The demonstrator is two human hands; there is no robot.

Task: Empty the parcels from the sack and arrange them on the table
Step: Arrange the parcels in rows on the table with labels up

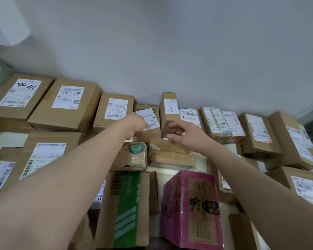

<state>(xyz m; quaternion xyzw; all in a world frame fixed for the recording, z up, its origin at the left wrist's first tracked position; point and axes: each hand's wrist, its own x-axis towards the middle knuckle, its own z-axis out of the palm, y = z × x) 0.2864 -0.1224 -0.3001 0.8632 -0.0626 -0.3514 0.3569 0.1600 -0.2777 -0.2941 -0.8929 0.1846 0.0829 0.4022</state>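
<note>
Cardboard parcels cover the white table (167,175), with a back row standing against the wall. My left hand (136,124) reaches to that row, fingers curled at the left edge of a small brown box (149,121) with a white label. My right hand (185,135) hovers with loosely curled fingers and holds nothing. It is just above a tape-wrapped flat parcel (170,154) and in front of a tall upright box (169,110). The sack is out of view.
Two large labelled boxes (67,103) fill the back left. A green-taped box (125,208) and a pink printed box (190,210) lie near me between my forearms. More labelled boxes (258,132) crowd the right side. A grey wall rises behind the row.
</note>
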